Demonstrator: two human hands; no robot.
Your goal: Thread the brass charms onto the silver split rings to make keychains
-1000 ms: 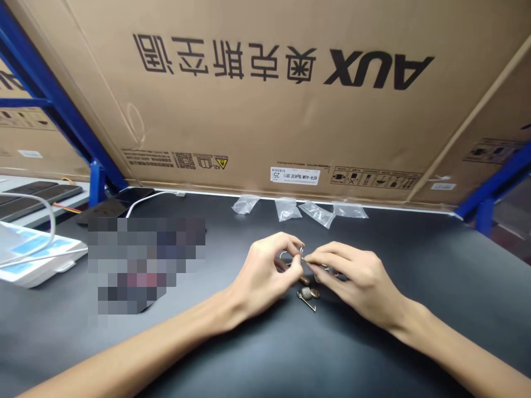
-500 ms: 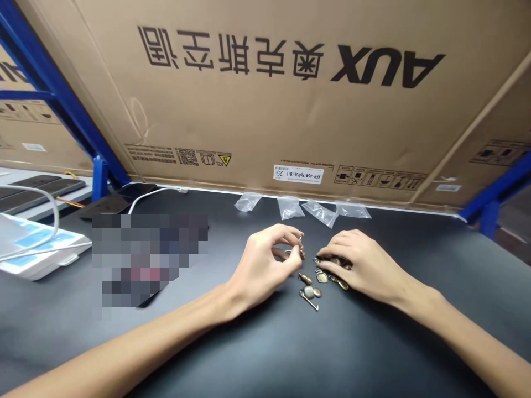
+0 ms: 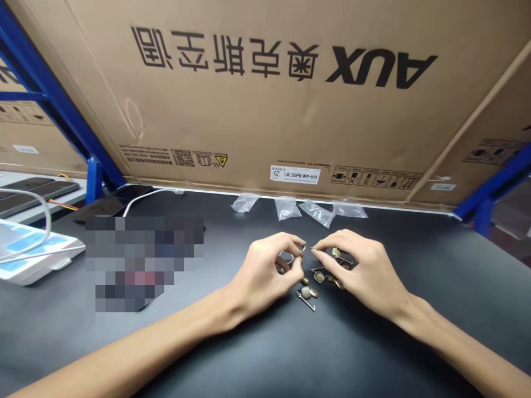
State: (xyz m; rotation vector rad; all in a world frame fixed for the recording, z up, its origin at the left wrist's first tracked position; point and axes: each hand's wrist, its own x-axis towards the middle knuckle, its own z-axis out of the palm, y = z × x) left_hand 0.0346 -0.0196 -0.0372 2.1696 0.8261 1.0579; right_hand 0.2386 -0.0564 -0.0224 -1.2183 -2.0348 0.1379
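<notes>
My left hand [image 3: 276, 262] pinches a small silvery metal ring [image 3: 304, 250] between thumb and fingertips. A second ring shape [image 3: 286, 256] shows in the gap of that hand; whether the two are joined I cannot tell. Just to the right, my right hand [image 3: 359, 265] has thumb and forefinger pressed together, close to the ring. Anything between those tips is too small to make out. Beneath the right hand lies a pile of bronze-coloured charms [image 3: 318, 277], partly covered by its fingers. Nearer me are round charms [image 3: 306, 292] and a thin hooked metal piece [image 3: 306, 302].
Several clear plastic bags [image 3: 287, 208] lie along the table's back edge, before a large cardboard box [image 3: 232, 116]. A white cable [image 3: 141, 200], a white and blue tray [image 3: 37, 251] and a blurred-out patch [image 3: 141, 260] are at left. Blue frame posts [image 3: 94, 179] flank the box.
My right hand has come off the charm pile and brought its pinched fingertips up beside the ring. My left hand keeps its pinch on the ring. The view has shifted slightly.
</notes>
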